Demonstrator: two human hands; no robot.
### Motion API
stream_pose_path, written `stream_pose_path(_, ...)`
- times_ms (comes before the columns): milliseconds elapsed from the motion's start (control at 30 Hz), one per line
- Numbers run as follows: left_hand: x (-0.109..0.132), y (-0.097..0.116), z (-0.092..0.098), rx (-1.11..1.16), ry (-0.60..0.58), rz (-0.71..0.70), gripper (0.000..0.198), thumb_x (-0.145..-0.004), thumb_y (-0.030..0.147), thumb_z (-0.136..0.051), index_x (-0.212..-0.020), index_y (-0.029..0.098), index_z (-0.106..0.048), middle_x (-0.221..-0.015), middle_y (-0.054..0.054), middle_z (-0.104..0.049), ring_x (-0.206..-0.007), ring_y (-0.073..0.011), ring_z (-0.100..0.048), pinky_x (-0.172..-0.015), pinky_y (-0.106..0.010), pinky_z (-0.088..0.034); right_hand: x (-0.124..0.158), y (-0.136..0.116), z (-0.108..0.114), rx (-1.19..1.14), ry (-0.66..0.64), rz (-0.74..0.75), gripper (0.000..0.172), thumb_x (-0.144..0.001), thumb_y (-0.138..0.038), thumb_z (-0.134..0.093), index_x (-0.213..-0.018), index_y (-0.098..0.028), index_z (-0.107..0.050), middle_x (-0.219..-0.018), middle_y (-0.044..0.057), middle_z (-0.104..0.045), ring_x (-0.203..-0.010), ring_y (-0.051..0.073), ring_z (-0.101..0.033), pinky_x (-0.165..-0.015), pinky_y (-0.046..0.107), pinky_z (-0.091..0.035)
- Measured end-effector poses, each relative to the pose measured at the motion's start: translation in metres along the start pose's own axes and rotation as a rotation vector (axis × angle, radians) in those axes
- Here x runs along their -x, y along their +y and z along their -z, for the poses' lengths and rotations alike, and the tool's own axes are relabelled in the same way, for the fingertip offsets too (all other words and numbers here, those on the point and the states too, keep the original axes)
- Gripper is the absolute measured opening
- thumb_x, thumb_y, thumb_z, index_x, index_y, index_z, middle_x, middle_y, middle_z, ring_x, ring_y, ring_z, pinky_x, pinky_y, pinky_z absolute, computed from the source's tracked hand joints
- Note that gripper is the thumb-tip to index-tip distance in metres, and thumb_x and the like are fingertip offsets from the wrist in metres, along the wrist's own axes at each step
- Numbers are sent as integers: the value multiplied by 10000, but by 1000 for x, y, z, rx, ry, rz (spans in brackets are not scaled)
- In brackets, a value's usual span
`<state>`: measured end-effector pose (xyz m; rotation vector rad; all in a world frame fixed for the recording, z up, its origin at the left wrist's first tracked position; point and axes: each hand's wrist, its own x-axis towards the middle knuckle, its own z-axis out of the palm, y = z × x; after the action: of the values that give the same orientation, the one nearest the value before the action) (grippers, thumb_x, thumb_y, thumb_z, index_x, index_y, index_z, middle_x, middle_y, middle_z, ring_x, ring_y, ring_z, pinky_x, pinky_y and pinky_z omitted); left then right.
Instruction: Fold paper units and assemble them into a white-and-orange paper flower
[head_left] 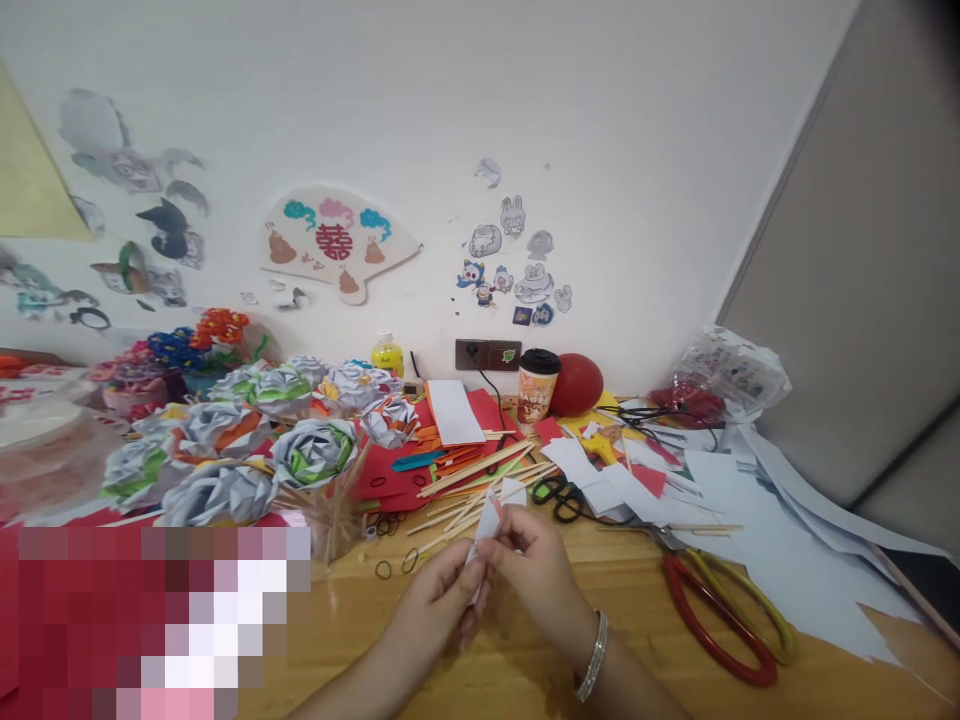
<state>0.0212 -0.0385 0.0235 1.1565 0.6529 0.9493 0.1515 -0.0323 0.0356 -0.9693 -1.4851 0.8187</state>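
Observation:
Above the front of the wooden table, a small folded piece of white paper [489, 520] with a reddish patch is held between both my hands. My left hand [448, 590] pinches its lower part between thumb and fingers. On the other side, my right hand [529, 560] grips the paper's edge with thumb and bent forefinger; a sparkling bracelet circles that wrist. Just beyond the hands lie several thin wooden sticks [480, 480] and black-handled scissors [559, 497]. Folded paper flowers [315, 450] on sticks stand in a container to the left.
Large scissors [712, 610] with red and yellow handles lie at right, beside white paper sheets [780, 540]. A lidded paper cup [538, 385] and a red balloon [577, 384] stand by the wall. Rubber bands [384, 569] lie left of my hands. A pixelated area covers the lower left.

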Motion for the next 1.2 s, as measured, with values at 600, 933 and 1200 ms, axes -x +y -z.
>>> stream_pose_path(600,10,11,11,563,-535,241,226,-808,385,-524,-702,192,-471,-452,77,-316,-349,-51,-194,-308,-115,-215,1,-10,-1,-163,-209,138,398,-791,-542,-486,-817,-186,-662,-802,41,-567,-800,177,-518,-748,279,-400)
stream_pose_path(933,15,4,14,646,-712,423,372,-735,443,-581,-554,215,-350,-323,94,-251,-245,-64,-160,-247,-131,-168,9,-11,-10,-379,-264,-70,447,-632,-602,-626,-763,-176,-590,-707,-1,-485,-646,127,-452,-623,233,-416)
stream_pose_path(1200,8,11,2,356,-237,165,294,-760,443,-573,-670,185,-465,-433,78,-389,-333,-41,-227,-326,-142,-235,1,-11,6,-161,-201,25,296,-751,-433,-591,-870,-163,-621,-851,51,-571,-788,170,-529,-724,274,-439)
